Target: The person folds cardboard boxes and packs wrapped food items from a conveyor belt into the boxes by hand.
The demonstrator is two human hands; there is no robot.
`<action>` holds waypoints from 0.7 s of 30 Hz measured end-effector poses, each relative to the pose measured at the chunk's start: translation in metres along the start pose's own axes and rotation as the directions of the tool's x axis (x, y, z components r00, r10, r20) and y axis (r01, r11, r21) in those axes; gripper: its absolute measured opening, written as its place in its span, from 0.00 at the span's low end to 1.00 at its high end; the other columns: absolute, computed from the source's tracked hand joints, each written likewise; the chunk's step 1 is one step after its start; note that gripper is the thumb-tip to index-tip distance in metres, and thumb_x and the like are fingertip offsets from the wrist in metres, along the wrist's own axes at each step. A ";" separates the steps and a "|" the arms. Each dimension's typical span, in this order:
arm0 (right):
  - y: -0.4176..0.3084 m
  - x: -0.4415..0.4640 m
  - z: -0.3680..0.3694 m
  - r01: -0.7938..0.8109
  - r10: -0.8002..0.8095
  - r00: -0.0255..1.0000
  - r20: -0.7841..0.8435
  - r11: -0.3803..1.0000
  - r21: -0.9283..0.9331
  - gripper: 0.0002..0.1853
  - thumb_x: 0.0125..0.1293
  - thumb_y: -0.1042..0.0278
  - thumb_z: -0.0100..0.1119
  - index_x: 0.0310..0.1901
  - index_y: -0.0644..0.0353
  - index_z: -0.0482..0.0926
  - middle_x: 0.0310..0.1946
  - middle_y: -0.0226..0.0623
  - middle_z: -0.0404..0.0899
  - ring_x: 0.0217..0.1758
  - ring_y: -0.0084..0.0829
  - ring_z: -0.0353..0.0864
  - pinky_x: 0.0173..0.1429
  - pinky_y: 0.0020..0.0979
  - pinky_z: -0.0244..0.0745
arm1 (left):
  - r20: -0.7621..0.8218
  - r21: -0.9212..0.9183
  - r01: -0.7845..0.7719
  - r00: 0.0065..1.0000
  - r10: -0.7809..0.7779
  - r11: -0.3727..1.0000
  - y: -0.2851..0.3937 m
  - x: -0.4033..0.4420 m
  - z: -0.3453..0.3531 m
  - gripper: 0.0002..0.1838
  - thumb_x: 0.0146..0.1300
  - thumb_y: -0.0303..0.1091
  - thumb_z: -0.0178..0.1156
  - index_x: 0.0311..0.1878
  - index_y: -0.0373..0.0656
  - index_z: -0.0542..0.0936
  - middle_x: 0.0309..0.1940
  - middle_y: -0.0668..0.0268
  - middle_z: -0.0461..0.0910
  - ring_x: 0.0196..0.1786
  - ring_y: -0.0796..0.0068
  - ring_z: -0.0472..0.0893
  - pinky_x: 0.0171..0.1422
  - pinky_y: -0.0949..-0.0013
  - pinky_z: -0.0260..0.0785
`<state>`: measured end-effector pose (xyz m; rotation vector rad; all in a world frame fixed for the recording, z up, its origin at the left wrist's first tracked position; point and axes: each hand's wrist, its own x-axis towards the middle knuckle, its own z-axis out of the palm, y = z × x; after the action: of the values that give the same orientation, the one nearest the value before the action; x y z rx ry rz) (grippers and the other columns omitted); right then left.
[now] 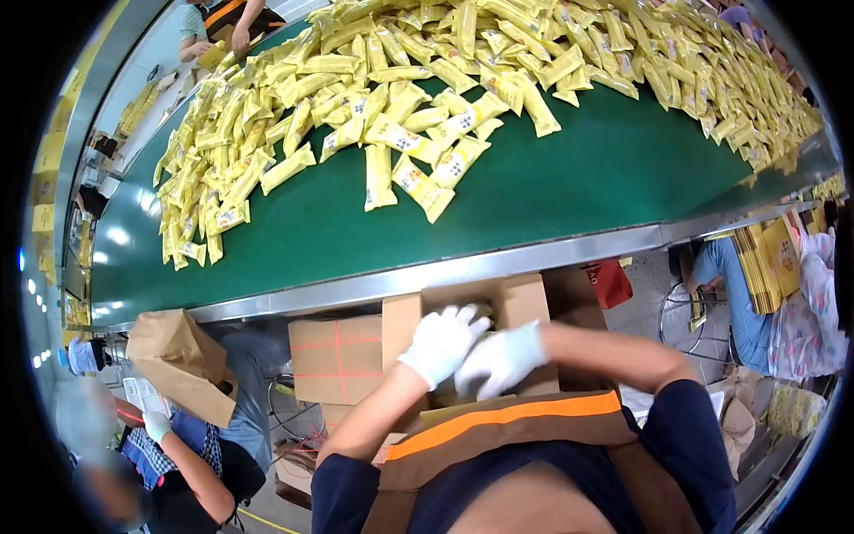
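Note:
Both of my hands wear white gloves and are over an open cardboard box (pixel 525 300) in front of my body. My left hand (pixel 445 343) is at the box's left side, with its fingers stretched out and slightly apart. Close beside it, my right hand (pixel 503 360) points down and inward, its fingers blurred and partly hidden. Something dark yellowish shows just beyond the fingertips, too covered to name. Across the green conveyor belt (pixel 569 191) lie a great many yellow wrapped packets (pixel 378 176), heaped along the far side.
A metal rail (pixel 427 274) edges the belt above the box. A strapped carton (pixel 336 360) stands to the left. A co-worker holding a brown paper bag (pixel 182 365) is at lower left. Another person sits at right near stacked yellow cartons (pixel 769 265). Someone works across the belt.

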<state>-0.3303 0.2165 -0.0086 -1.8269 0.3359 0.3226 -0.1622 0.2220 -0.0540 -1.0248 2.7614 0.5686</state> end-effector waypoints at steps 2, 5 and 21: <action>0.015 -0.028 -0.049 0.325 -0.228 0.858 -0.460 0.935 0.142 0.11 0.65 0.64 0.66 0.45 0.59 0.84 0.42 0.36 0.84 0.46 0.31 0.81 0.54 0.34 0.76 | -0.081 0.116 0.131 0.989 -0.122 0.985 -0.023 -0.002 -0.051 0.18 0.66 0.38 0.53 0.59 0.57 0.81 0.46 0.59 0.82 0.43 0.64 0.83 0.46 0.64 0.76; 0.035 -0.055 -0.180 -0.122 -0.232 0.400 -0.887 0.945 -0.302 0.14 0.67 0.60 0.62 0.45 0.62 0.83 0.39 0.38 0.85 0.43 0.35 0.84 0.51 0.34 0.78 | -0.690 -0.240 0.093 0.684 -0.237 0.966 -0.049 0.026 -0.126 0.17 0.69 0.41 0.54 0.57 0.47 0.81 0.45 0.55 0.83 0.44 0.57 0.83 0.50 0.62 0.76; 0.091 -0.112 -0.160 -0.667 -0.118 0.443 -0.889 0.619 -0.414 0.33 0.59 0.49 0.65 0.68 0.42 0.72 0.75 0.46 0.60 0.74 0.52 0.62 0.76 0.43 0.58 | -0.431 -0.125 0.448 0.779 -0.455 0.885 -0.121 0.006 -0.067 0.40 0.52 0.32 0.69 0.71 0.43 0.67 0.51 0.56 0.79 0.53 0.53 0.78 0.56 0.57 0.74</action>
<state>-0.4611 0.0454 -0.0021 -2.6572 1.5005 -0.3678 -0.0882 0.1073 -0.0299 -1.9693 2.6886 0.3029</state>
